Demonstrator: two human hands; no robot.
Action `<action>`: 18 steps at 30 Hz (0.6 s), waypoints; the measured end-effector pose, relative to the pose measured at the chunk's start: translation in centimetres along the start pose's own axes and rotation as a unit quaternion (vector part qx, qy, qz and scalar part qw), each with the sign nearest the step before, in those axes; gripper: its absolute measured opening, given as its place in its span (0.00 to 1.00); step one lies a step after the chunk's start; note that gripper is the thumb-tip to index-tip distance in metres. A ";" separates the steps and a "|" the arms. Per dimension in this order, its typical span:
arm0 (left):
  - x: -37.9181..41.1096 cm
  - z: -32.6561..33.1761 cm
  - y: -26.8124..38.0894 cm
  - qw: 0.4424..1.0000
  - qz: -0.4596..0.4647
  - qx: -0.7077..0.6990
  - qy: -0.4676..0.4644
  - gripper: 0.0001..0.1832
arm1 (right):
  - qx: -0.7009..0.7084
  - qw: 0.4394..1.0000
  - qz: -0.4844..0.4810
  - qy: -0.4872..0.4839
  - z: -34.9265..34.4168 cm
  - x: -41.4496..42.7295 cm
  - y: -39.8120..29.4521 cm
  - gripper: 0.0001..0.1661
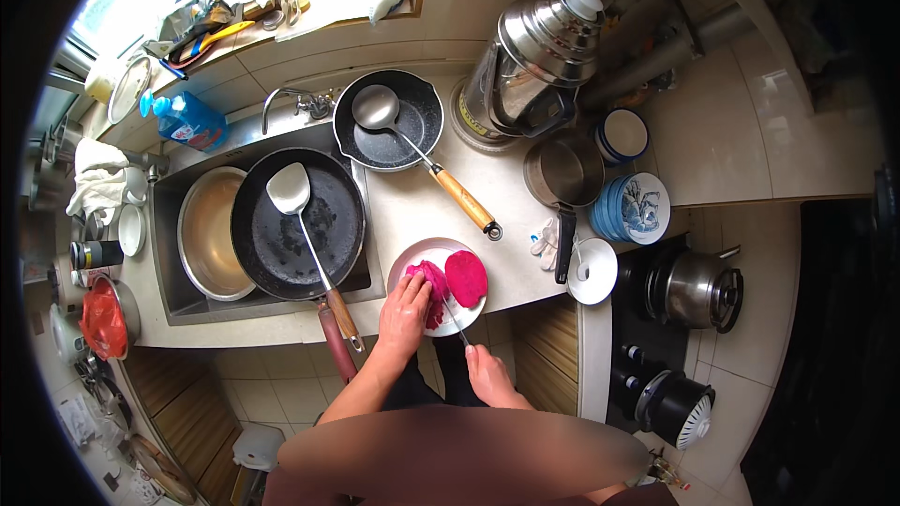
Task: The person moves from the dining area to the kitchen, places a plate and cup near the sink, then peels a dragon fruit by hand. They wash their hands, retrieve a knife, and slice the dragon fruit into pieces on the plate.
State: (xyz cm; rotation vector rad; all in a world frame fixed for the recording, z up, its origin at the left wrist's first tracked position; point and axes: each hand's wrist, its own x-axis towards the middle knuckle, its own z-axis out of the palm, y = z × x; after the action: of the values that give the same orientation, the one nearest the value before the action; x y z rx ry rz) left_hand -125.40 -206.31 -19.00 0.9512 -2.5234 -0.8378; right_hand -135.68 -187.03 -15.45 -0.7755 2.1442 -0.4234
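Note:
A white plate [430, 249] sits at the counter's front edge. On it lie two bright magenta pieces of what looks like red dragon fruit: a smooth oval half [467, 279] at right and a partly cut piece [435, 281] at left. My left hand [406, 315] presses its fingertips on the cut piece. In my right hand [490, 374] is the handle of a small knife [455, 321], its blade slanting up over the plate beside the cut piece. Magenta bits lie below that piece, near the blade. The blade's tip is hard to make out.
At left, a wok [299, 253] with a spatula [289, 190] rests over the sink [169, 253], beside a metal basin [204, 232]. Behind the plate stand a pan [415, 133] with a ladle [376, 107], a saucepan [562, 169] and stacked bowls [610, 211].

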 end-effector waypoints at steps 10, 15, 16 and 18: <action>0.1 -0.1 -0.2 1.000 0.006 -0.007 0.008 0.17 | -0.013 0.996 0.055 -0.070 -3.8 -4.5 -0.4 0.27; -0.1 -0.8 -0.5 1.000 0.002 -0.018 -0.007 0.18 | 0.085 0.996 0.027 -0.026 -6.2 -6.4 -2.4 0.26; -0.2 -0.9 -0.8 1.000 0.002 -0.019 -0.012 0.17 | 0.101 0.994 0.026 -0.027 -6.1 -5.8 -3.3 0.25; 0.0 -0.9 -0.8 1.000 0.007 -0.025 -0.015 0.17 | 0.088 0.996 -0.016 -0.003 -4.5 -4.0 -3.7 0.25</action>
State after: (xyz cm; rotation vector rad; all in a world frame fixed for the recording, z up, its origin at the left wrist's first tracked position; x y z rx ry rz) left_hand -124.56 -207.16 -18.79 0.9112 -2.5195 -0.9133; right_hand -135.82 -187.03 -8.36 -0.7111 2.0595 -0.6177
